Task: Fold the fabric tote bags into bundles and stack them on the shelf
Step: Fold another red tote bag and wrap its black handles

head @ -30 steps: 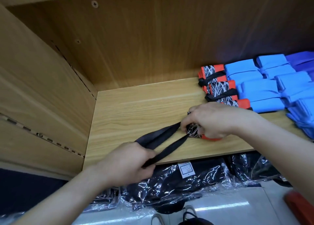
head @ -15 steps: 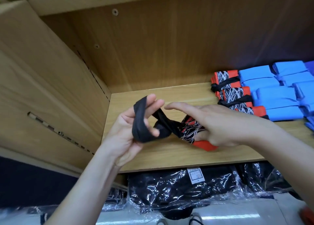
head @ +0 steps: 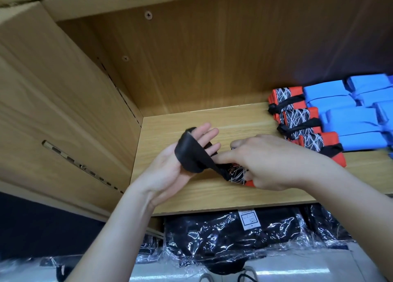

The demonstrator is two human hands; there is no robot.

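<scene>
Bundle [head: 236,173] clutched in right grip [head: 273,162] on shelf [head: 212,196]; strap [head: 189,151] running left from it, looped over left grip [head: 168,173], fingers [head: 207,131] straight.

Lower foreground: black packages in clear crinkled plastic wrap [head: 223,237], lying side by side, the middle one bearing a white printed label [head: 249,219] whose text is too small to read. They rest on a pale glossy floor [head: 297,271]. At the bottom edge, dark loops [head: 244,276], possibly shoe laces. Left: a slotted metal strip [head: 85,167] set into the wooden side panel [head: 53,90], with a dark panel [head: 32,224] below it. Rear: two screw heads [head: 148,15] in the wooden back panel [head: 212,58]
</scene>
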